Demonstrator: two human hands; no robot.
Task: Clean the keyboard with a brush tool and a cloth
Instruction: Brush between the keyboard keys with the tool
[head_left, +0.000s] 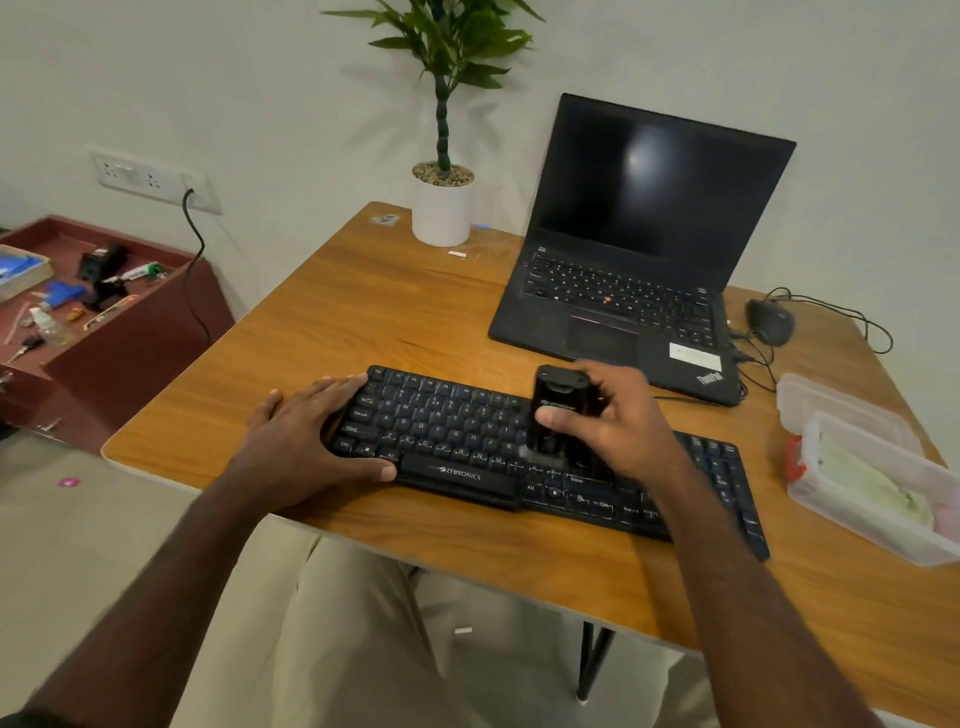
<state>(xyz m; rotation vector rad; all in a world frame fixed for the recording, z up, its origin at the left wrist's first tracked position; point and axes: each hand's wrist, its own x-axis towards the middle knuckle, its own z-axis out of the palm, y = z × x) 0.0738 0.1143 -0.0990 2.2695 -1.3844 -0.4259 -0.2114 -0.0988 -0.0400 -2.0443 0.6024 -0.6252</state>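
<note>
Right now the black Zebronics keyboard (467, 447) lies across the near middle of the wooden table (363, 312). The left hand (311, 431) rests flat on the keyboard's left end, fingers straight over the far corner and thumb along the near edge. The right hand (608, 421) curls round a black brush tool (556, 415), held upright with its lower end down on the keys right of centre. Beyond stands an open ThinkPad laptop (639, 249), and a clear plastic box (872, 467) with cloth inside sits at the right.
</note>
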